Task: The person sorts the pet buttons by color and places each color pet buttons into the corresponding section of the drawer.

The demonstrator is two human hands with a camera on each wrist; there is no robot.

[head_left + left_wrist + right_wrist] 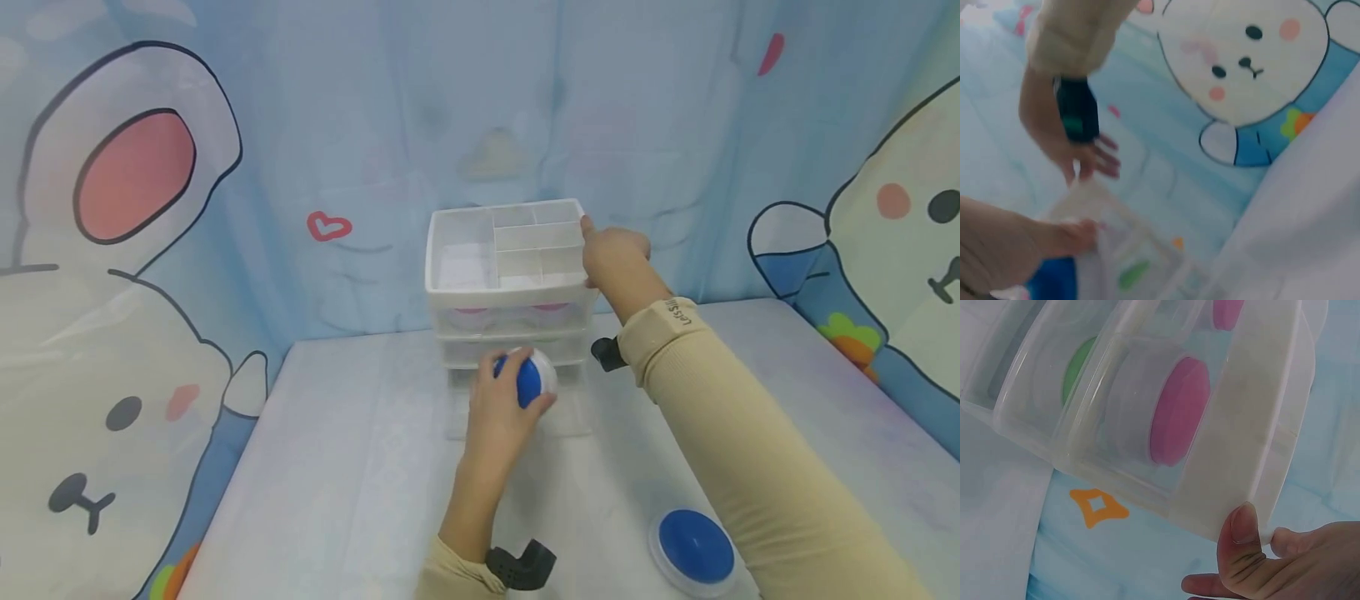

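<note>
My left hand [501, 417] grips a round push button [529, 380] with a blue top and white base, fingers around its sides. It overlaps the pulled-out clear bottom drawer [573, 408] in the head view. The white plastic drawer organizer [510, 297] stands against the back cloth. At its top right edge my right hand [618, 260] holds the rim; the right wrist view has the thumb [1244, 525] against the white frame. Through the clear upper drawer shows a pink-topped button [1180, 412], and a green-topped one [1079, 372] sits in the drawer below.
Another blue-topped push button [697, 547] lies on the white tabletop [352, 467] at the near right, beside the right sleeve. A divided tray [465, 250] forms the organizer's top. Blue cartoon cloth [337, 125] hangs behind and at both sides.
</note>
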